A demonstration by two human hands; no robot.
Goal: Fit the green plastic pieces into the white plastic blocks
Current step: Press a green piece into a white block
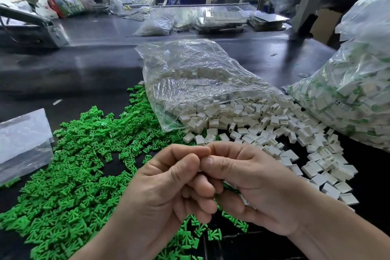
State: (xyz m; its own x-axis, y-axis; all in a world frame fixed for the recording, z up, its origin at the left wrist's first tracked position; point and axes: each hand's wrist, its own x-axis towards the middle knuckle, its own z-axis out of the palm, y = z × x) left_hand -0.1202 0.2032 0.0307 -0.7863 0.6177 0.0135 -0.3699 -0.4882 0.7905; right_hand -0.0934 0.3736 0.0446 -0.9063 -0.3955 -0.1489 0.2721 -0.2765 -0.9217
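A wide heap of green plastic pieces (80, 164) covers the dark table at the left and front. Loose white plastic blocks (274, 133) spill from a clear bag (190, 74) to the right of them. My left hand (168, 188) and my right hand (249, 181) meet above the front of the table, fingers curled and fingertips pressed together. They pinch something small between them; only a pale sliver shows at the thumbs, so I cannot tell what piece it is. Green shows under my right hand's fingers.
A big clear bag of blocks with green pieces inside (348, 95) stands at the right edge. A flat empty plastic bag (23, 139) lies at the left. Further bags, trays (221, 19) and a metal frame sit at the back of the table.
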